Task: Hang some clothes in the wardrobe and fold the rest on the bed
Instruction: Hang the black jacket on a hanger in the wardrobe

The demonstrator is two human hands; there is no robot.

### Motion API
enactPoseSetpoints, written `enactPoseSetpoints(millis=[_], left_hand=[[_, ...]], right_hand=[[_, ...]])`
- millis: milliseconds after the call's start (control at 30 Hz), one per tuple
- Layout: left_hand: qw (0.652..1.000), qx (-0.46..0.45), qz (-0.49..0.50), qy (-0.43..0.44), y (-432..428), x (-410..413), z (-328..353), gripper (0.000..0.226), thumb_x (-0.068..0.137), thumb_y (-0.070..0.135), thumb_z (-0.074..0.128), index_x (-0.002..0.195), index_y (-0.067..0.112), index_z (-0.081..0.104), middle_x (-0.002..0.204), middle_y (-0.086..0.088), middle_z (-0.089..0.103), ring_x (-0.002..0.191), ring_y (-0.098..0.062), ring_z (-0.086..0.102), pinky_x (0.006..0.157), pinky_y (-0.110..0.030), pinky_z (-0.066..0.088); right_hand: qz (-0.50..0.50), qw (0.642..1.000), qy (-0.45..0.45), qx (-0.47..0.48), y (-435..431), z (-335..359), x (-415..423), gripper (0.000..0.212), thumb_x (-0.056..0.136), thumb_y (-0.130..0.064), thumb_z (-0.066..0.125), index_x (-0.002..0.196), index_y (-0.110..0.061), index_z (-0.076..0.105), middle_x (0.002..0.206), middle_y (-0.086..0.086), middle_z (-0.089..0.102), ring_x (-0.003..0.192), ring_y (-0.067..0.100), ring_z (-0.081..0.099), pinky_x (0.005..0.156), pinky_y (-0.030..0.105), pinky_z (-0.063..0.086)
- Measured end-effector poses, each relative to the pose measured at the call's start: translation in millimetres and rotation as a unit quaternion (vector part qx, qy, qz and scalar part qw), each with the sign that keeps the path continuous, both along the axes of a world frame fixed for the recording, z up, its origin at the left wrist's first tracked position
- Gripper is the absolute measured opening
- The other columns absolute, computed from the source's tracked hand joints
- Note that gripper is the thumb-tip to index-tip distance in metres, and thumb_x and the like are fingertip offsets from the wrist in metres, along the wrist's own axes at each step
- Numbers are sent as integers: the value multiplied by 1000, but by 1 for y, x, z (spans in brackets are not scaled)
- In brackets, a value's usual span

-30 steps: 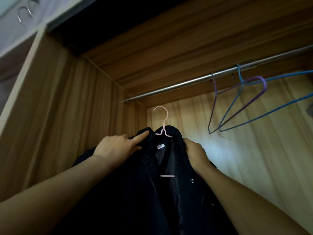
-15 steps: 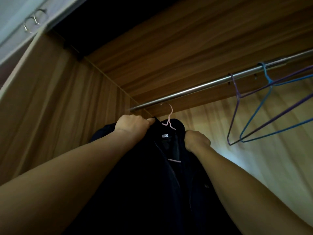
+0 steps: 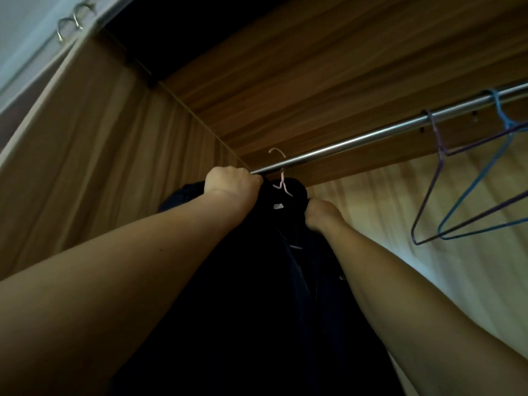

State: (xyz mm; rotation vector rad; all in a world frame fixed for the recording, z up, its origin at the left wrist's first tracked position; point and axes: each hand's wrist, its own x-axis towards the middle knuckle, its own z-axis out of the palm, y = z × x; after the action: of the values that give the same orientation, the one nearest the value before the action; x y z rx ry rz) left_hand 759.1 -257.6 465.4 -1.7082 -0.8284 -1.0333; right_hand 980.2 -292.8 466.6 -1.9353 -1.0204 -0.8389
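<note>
The dark jacket [image 3: 257, 295] was judged soft, limp and fairly heavy. The firm places to hold it were the shoulders, supported by the pink hanger [image 3: 282, 182]. The left hand [image 3: 233, 181] and right hand [image 3: 321, 214] each gripped one shoulder beside the collar, and the jacket hung between the forearms. The hook stood at the wardrobe rail [image 3: 371, 135]; whether it was seated could not be confirmed.

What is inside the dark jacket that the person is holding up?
A pink hanger: its hook reaches above the rail, its neck shows at the collar, and a short piece of bar shows lower. Its shoulders are hidden under the jacket, left hand and right hand.
</note>
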Motion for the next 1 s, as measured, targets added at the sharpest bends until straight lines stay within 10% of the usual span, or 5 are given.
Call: enactPoseSetpoints(millis=[167, 367, 467, 600, 1000], left_hand=[[1000, -8, -21, -13, 2, -5, -22, 40, 102, 13, 38, 138, 26, 52, 105, -1, 63, 71, -19, 49, 52, -31, 28], [993, 100, -58, -25, 11, 16, -72, 47, 99, 32, 42, 145, 24, 44, 139, -5, 53, 134, -33, 40, 110, -56, 23], [982, 121, -147, -18, 17, 33, -89, 45, 94, 24, 46, 139, 23, 51, 126, -3, 59, 121, -30, 49, 103, -44, 34], [924, -35, -375, -66, 14, 55, -102, 50, 91, 1, 54, 137, 21, 55, 123, -1, 55, 106, -25, 58, 79, -37, 54], [860, -236, -451, -38, 4, 52, -128, 46, 90, -2, 54, 127, 23, 65, 128, -2, 58, 120, -21, 56, 95, -21, 45]], right_hand=[[109, 991, 63, 34, 14, -29, -6, 35, 101, -26, 41, 124, -10, 63, 125, 14, 64, 104, 31, 62, 84, 32, 48], [305, 930, 124, 163, 7, -100, -16, 64, 91, -77, 36, 123, -28, 63, 110, -6, 68, 94, 12, 63, 82, 31, 49], [283, 947, 83, 127, -3, -126, -12, 20, 87, -39, 67, 106, -37, 60, 101, -13, 69, 99, 13, 67, 77, 26, 52], [205, 974, 29, 88, -20, -140, -13, 29, 93, -4, 49, 120, -12, 59, 114, 6, 66, 106, 24, 63, 90, 31, 50], [213, 975, 48, 34, -24, -198, -29, 30, 97, -28, 55, 125, -20, 56, 109, -3, 64, 103, 21, 64, 73, 27, 43]])
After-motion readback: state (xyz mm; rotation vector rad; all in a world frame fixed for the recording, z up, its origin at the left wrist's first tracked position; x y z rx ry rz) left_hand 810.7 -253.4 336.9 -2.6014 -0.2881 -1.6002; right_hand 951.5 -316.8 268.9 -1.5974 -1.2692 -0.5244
